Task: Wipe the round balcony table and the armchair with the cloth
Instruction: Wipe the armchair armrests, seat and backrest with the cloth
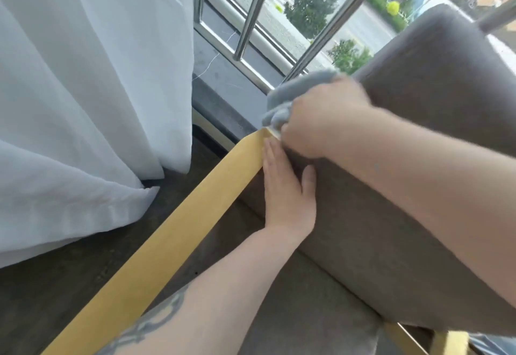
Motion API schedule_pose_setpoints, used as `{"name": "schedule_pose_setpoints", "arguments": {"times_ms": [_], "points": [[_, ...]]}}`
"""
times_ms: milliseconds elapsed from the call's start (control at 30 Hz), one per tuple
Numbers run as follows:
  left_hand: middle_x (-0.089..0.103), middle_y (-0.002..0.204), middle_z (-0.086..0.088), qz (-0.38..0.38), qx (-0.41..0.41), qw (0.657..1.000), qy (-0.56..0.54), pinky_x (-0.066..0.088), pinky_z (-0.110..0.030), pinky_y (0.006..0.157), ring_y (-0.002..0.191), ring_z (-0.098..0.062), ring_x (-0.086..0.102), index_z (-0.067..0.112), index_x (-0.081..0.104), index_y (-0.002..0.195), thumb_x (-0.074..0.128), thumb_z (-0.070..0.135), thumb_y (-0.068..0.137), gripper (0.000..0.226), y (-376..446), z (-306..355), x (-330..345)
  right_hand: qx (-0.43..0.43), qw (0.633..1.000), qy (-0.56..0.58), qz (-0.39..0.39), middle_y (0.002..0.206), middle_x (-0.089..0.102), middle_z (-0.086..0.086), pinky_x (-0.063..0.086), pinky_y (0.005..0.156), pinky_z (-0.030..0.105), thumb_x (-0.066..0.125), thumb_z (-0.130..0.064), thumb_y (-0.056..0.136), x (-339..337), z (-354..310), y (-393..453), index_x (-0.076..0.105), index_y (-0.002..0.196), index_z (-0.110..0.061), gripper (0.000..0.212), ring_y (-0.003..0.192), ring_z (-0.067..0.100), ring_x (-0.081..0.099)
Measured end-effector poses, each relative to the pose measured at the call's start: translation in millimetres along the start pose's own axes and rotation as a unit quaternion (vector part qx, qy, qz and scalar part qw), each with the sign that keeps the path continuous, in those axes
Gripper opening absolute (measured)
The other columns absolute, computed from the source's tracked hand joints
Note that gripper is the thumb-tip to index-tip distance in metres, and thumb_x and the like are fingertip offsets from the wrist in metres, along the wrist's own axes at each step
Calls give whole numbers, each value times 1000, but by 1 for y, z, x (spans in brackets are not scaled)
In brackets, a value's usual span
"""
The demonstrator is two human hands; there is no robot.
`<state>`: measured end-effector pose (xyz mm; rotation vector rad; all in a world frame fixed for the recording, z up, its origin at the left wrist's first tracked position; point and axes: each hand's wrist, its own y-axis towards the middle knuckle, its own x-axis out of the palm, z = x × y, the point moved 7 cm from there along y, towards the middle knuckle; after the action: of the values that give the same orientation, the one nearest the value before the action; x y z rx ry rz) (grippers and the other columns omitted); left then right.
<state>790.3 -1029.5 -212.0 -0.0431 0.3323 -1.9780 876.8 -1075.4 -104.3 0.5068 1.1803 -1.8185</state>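
The armchair [418, 137] has grey-brown upholstery and a flat gold metal armrest [178, 231] running diagonally from the lower left up to the back cushion. My right hand [321, 120] is closed on a bunched grey cloth [296, 95] and presses it where the armrest meets the back cushion. My left hand [287, 190] lies flat, fingers together, against the side of the back cushion just below the right hand, holding nothing. The round table is out of view.
A white sheer curtain [83, 103] hangs at the left and pools on the dark floor [55, 285]. Chrome railing bars [251, 16] stand before the window beyond a dark sill [220, 75]. The grey seat cushion [307, 312] lies below my arms.
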Motion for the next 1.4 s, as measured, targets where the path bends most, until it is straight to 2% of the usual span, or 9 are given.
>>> {"name": "schedule_pose_setpoints", "arguments": {"times_ms": [67,200,433,567,633,867,1033,1233,1400], "points": [[-9,161,3,-33,-2,999,15,-2,-29,120,146,-6,-11,19,-8,152,40,28,102,70,7,10,4,78,992,-65,74,109,63,3,24,104,41,22,-41,99,-20,34,-13,58,108,-24,41,115,23,49],[43,137,-7,19,18,998,63,33,-45,106,121,-25,41,16,24,142,44,18,98,49,33,36,8,46,988,-143,27,109,60,10,27,96,45,10,-58,97,14,-19,-3,59,115,-22,64,102,29,50],[-17,159,5,-15,-17,1000,-9,-10,-24,117,144,-4,-17,17,-14,151,36,38,101,74,5,12,9,134,967,-98,193,91,62,5,18,110,42,25,-32,98,-28,58,-31,61,100,-20,38,95,23,49],[18,156,-9,-67,-58,995,35,16,-36,119,142,-22,18,19,17,149,35,49,98,62,22,-7,22,75,990,-76,88,129,55,9,24,108,43,27,-32,98,8,-11,-12,59,120,-20,40,109,28,50],[39,140,-9,-70,-84,994,-13,31,-39,111,129,-24,37,17,31,138,41,38,97,47,23,-9,20,3,998,-13,63,104,62,2,28,101,41,32,-33,99,15,-30,-6,63,105,-22,33,105,24,53],[4,160,11,-32,44,998,-30,3,-35,122,146,-3,-3,27,5,153,39,28,102,61,13,40,0,191,951,32,241,101,66,5,7,118,47,32,-50,95,-45,89,-57,69,97,-14,51,111,27,52],[30,153,-7,-1,122,990,-65,25,-46,116,143,-21,25,16,23,148,48,25,94,60,21,83,9,43,964,2,264,84,65,4,19,114,44,42,-36,92,-22,42,-48,71,86,-11,39,97,28,56],[10,160,11,-58,141,987,-41,9,-38,121,146,-2,4,26,10,152,35,16,99,60,21,76,1,157,888,45,431,146,45,6,4,118,44,45,-27,100,11,82,-118,48,139,-14,41,140,25,31],[42,137,-5,-85,145,986,-20,32,-20,109,130,-6,40,24,33,137,51,7,93,50,19,38,2,-41,945,-48,320,138,53,7,18,116,43,46,-12,92,131,25,-129,60,120,-12,31,134,25,36]]}}
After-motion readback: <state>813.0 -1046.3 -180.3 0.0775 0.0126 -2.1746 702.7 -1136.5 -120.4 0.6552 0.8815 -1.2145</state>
